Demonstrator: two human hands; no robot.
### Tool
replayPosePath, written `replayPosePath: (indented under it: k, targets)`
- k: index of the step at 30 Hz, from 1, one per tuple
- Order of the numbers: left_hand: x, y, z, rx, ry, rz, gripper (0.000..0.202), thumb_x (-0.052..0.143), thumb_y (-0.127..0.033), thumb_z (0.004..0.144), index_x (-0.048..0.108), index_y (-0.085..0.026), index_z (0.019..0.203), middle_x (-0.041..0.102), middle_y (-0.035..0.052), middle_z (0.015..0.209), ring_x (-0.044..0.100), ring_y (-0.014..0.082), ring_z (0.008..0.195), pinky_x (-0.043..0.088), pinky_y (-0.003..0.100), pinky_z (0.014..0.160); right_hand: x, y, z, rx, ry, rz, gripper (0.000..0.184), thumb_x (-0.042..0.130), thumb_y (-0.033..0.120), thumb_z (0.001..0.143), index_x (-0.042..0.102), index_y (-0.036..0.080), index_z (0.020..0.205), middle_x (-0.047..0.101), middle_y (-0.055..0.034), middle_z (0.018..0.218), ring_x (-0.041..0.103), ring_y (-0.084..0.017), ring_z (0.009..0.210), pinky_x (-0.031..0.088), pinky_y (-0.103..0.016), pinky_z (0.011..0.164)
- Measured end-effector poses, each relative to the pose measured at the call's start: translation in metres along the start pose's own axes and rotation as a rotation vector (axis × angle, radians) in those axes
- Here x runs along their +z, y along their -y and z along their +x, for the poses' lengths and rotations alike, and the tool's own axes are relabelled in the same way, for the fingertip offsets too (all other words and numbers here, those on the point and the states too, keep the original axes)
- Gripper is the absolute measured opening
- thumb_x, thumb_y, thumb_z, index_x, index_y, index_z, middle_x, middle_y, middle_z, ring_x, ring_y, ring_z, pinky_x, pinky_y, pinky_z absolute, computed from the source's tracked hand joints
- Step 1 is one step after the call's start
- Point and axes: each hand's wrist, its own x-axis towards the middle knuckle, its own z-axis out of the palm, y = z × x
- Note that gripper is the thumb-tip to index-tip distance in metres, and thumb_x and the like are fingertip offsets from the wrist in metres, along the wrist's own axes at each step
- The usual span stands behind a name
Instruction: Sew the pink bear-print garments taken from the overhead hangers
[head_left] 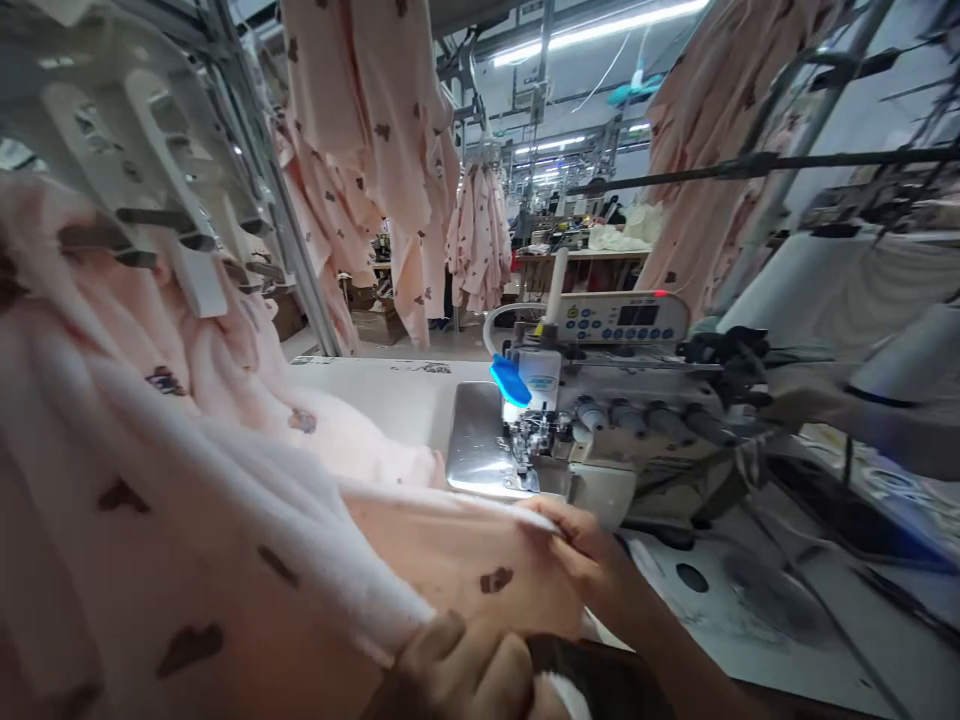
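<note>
I see pink printed fabric (442,560) held near a sewing machine (637,400).
The right hand (585,550) pinches its edge in front of the metal plate (474,445); the left hand (472,665) grips it lower down.

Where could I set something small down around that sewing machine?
Probably the white tabletop between the pink fabric and the metal plate. It's crowded at left, where fabric hangs, and before the plate, where the right hand grips fabric.
</note>
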Motion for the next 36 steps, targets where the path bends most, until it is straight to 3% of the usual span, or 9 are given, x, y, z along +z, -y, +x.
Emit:
replayPosePath:
  k: [4,7,13,16,19,21,25,32,36]
  targets:
    - [0.041,0.016,0.016,-0.162,0.121,-0.015,0.02,0.036,-0.007,0.081,0.054,-0.015,0.084,0.067,0.0055,0.088,0.062,0.0191,0.082,0.046,0.034,0.072,-0.008,-0.013,0.015,0.116,-0.431,-0.354,0.016,0.044,0.035,0.078,0.053,0.021,0.079,0.054,0.0032,0.053,0.05,-0.016,0.052,0.033,-0.025,0.052]
    - [0.069,0.038,0.011,-0.203,0.245,-0.034,0.031,0.033,-0.004,0.082,0.054,-0.013,0.102,0.06,0.0085,0.117,0.056,0.0205,0.108,0.044,0.04,0.092,-0.002,-0.022,0.028,0.162,-0.541,-0.397,0.014,0.041,0.029,0.076,0.048,0.022,0.084,0.049,0.0064,0.043,0.047,-0.016,0.043,0.03,-0.024,0.046]
    - [0.079,0.071,0.001,-0.287,0.372,-0.089,0.043,0.028,-0.002,0.077,0.052,-0.009,0.112,0.057,0.0116,0.121,0.053,0.0202,0.114,0.045,0.039,0.097,0.007,-0.026,0.008,-0.164,-0.772,-0.382,0.024,0.044,0.038,0.085,0.053,0.019,0.099,0.064,-0.0039,0.08,0.059,-0.017,0.067,0.044,-0.026,0.062]
    - [0.071,0.075,0.004,-0.278,0.375,-0.1,0.044,0.028,-0.002,0.078,0.052,-0.01,0.113,0.055,0.0113,0.124,0.05,0.0193,0.117,0.044,0.038,0.099,0.007,-0.024,-0.016,-0.248,-0.637,-0.33,0.03,0.041,0.045,0.089,0.059,0.02,0.09,0.062,-0.0041,0.085,0.059,-0.018,0.078,0.044,-0.024,0.067]
    - [0.063,0.073,0.005,-0.2,0.393,-0.133,0.035,0.031,-0.007,0.084,0.054,-0.014,0.11,0.056,0.0105,0.123,0.048,0.0191,0.119,0.043,0.038,0.099,0.012,-0.023,-0.027,-0.142,-0.379,-0.193,0.052,0.03,0.06,0.088,0.061,0.02,0.08,0.061,-0.0027,0.076,0.058,-0.018,0.07,0.043,-0.024,0.06]
    - [0.06,0.071,0.002,-0.187,0.441,-0.148,0.036,0.032,-0.008,0.086,0.051,-0.014,0.116,0.057,0.0109,0.121,0.052,0.0178,0.115,0.044,0.037,0.098,0.016,-0.024,-0.025,-0.059,-0.309,-0.14,0.053,0.034,0.064,0.085,0.06,0.018,0.077,0.06,-0.003,0.073,0.056,-0.018,0.068,0.041,-0.025,0.06]
    - [0.061,0.071,-0.001,-0.19,0.543,-0.163,0.045,0.034,-0.005,0.084,0.041,-0.014,0.128,0.048,0.0111,0.131,0.047,0.0171,0.119,0.042,0.037,0.099,0.023,-0.027,-0.018,0.039,-0.282,-0.05,0.049,0.043,0.064,0.081,0.057,0.017,0.077,0.059,-0.0029,0.074,0.054,-0.019,0.07,0.038,-0.025,0.061]
    - [0.076,0.081,0.011,-0.244,0.59,-0.209,0.045,0.028,-0.006,0.085,0.042,-0.009,0.128,0.048,0.0097,0.131,0.045,0.0182,0.121,0.037,0.036,0.102,0.025,-0.034,-0.014,0.188,-0.196,0.004,0.064,0.023,0.074,0.079,0.041,0.018,0.056,0.041,0.0004,0.054,0.038,-0.014,0.053,0.024,-0.024,0.048]
    - [0.061,0.074,0.011,-0.203,0.542,-0.188,0.04,0.031,-0.011,0.087,0.041,-0.011,0.127,0.049,0.0117,0.13,0.046,0.0174,0.12,0.039,0.037,0.101,0.03,-0.031,-0.012,0.137,-0.364,0.049,0.056,0.033,0.068,0.08,0.036,0.019,0.054,0.031,0.003,0.055,0.031,-0.012,0.053,0.023,-0.024,0.048]
